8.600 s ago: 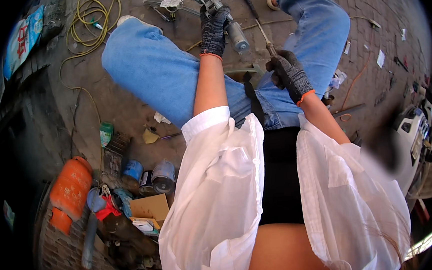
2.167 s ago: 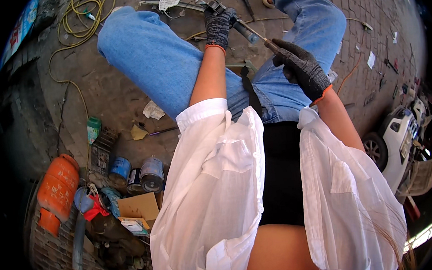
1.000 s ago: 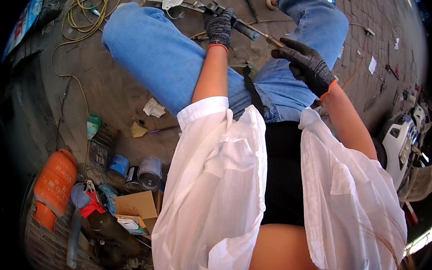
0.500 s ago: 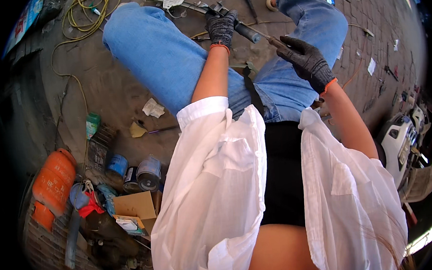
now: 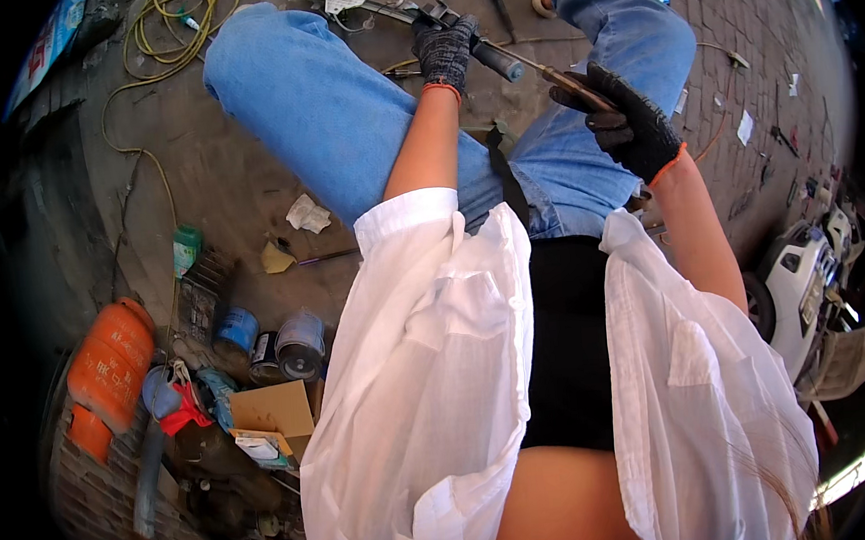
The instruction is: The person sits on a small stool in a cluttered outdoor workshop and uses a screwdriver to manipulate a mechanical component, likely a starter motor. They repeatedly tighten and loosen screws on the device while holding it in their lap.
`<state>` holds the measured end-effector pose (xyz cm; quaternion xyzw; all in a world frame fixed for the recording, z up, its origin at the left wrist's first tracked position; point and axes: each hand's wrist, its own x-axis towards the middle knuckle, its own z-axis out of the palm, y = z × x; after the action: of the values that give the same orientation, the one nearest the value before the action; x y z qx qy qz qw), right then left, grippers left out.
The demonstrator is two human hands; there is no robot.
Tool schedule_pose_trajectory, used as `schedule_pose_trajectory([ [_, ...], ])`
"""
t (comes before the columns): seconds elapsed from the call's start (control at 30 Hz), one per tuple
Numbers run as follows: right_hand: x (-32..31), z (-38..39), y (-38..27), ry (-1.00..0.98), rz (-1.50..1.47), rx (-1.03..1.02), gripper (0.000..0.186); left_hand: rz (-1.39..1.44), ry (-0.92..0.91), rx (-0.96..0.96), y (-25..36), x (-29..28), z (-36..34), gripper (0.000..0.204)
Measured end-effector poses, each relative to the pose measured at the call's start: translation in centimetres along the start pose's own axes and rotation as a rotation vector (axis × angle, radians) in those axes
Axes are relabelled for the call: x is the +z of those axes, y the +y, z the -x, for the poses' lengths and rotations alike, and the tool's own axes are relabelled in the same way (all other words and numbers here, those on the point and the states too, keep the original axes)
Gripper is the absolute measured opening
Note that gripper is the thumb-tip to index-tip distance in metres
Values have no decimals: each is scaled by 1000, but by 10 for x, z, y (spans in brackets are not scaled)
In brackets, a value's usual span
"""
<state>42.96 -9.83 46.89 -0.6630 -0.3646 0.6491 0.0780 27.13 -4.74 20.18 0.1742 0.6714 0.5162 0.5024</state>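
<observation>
My left hand, in a dark knit glove with an orange cuff, is closed around a long metal assembly. Its bar stretches away to the upper left, and a grey cylinder sticks out on the right side of the hand. In a matching glove, my right hand holds a screwdriver by its brown handle. The screwdriver's thin shaft points up and left, its end meeting the assembly close to my left hand. Whether the tip sits in the metal is too small to tell.
My jeans-clad legs spread around the work. Yellow cable lies coiled far left. An orange gas cylinder, cans and an open cardboard box stand at lower left. A white vehicle is on the right.
My right hand has shifted slightly right and down and turned, its fingers now curled more around the screwdriver handle, which shows more fully. My left hand and the metal assembly stay nearly in place.
</observation>
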Motion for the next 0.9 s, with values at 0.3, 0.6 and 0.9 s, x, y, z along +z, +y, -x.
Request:
schedule_pose_trajectory([
  [0.3, -4, -4, 17, 112, 572, -192, 41, 17, -73, -79, 11, -5, 2, 61],
  [0.6, -10, -7, 12, 23, 207, 34, 37, -39, -12, -4, -3, 2, -2, 36],
  [0.9, 3, 3, 11, 298, -32, -50, 51, 69, -132, -69, -3, -10, -9, 63],
])
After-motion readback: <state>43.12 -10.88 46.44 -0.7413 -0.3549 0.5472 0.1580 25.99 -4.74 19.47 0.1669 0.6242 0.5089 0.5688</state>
